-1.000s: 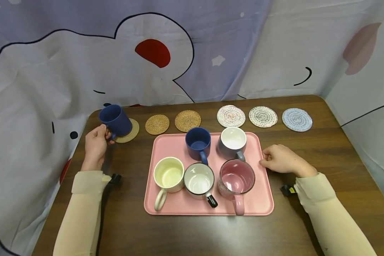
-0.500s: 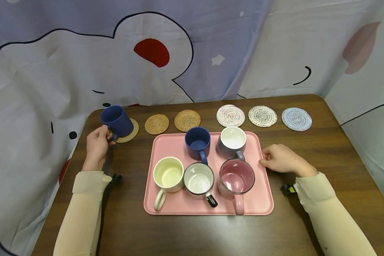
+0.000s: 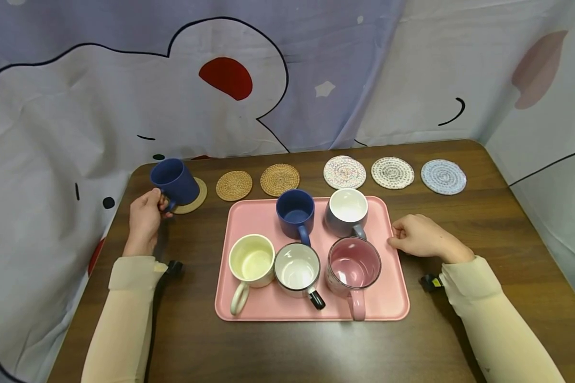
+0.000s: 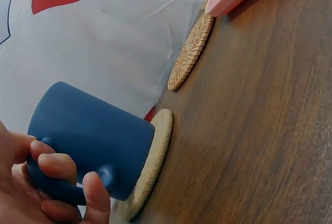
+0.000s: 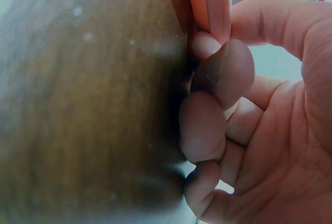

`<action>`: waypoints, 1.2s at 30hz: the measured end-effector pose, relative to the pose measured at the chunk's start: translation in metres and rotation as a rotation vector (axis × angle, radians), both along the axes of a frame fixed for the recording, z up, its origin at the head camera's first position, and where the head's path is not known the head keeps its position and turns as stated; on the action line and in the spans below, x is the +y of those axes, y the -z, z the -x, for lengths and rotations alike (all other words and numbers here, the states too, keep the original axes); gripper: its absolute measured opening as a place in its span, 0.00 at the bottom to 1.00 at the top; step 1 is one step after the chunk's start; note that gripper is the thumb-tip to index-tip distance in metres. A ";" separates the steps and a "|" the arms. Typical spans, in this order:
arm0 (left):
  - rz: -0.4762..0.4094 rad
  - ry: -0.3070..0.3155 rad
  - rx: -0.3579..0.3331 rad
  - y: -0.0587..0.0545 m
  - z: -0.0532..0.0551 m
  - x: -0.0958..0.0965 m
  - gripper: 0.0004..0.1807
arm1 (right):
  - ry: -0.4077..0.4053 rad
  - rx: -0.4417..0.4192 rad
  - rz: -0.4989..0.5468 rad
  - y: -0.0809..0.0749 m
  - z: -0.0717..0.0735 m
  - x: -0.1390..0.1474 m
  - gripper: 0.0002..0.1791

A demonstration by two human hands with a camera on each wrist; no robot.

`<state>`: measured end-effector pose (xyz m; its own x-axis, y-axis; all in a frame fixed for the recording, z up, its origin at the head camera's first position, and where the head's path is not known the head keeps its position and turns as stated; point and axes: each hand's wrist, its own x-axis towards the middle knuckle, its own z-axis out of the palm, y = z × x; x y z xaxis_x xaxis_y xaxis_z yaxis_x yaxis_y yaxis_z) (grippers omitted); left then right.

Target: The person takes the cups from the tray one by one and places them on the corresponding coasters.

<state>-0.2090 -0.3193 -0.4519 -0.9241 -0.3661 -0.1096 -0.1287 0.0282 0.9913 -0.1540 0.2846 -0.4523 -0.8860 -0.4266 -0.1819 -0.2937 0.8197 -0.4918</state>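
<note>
At the table's back left, my left hand (image 3: 145, 217) grips the handle of a dark blue mug (image 3: 176, 182). The mug stands upright on a round beige coaster (image 4: 155, 154), its base right at the coaster's top in the left wrist view. My fingers (image 4: 58, 166) curl through the handle. On the other side, my right hand (image 3: 421, 236) pinches the right rim of a pink tray (image 3: 241, 221), thumb on one side and fingertips under the edge in the right wrist view (image 5: 220, 6). The tray bears several mugs, among them a second blue one (image 3: 295, 210).
Also on the tray are a grey mug (image 3: 341, 221), a pale yellow mug (image 3: 252, 260), a white dark-rimmed mug (image 3: 297, 268) and a pink mug (image 3: 352, 266). Behind it lie woven coasters (image 3: 233, 185) and crocheted ones (image 3: 345, 172). A printed curtain (image 3: 326, 64) hangs along the back.
The left hand and its blue mug have shifted slightly right and settled over the beige coaster, then held still. The right hand stays at the tray's rim.
</note>
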 end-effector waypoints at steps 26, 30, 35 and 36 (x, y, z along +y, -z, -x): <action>0.264 0.057 -0.136 -0.005 -0.004 -0.007 0.24 | 0.020 -0.002 -0.014 0.001 0.001 0.002 0.20; 0.266 0.085 -0.132 -0.005 -0.008 -0.007 0.23 | 0.020 0.002 -0.010 0.001 0.000 0.002 0.21; 0.328 0.112 -0.131 -0.007 -0.021 -0.008 0.21 | 0.009 0.019 -0.008 0.002 0.000 0.002 0.20; 0.350 0.109 -0.135 -0.008 -0.023 -0.008 0.21 | 0.008 0.020 -0.008 0.002 0.000 0.002 0.20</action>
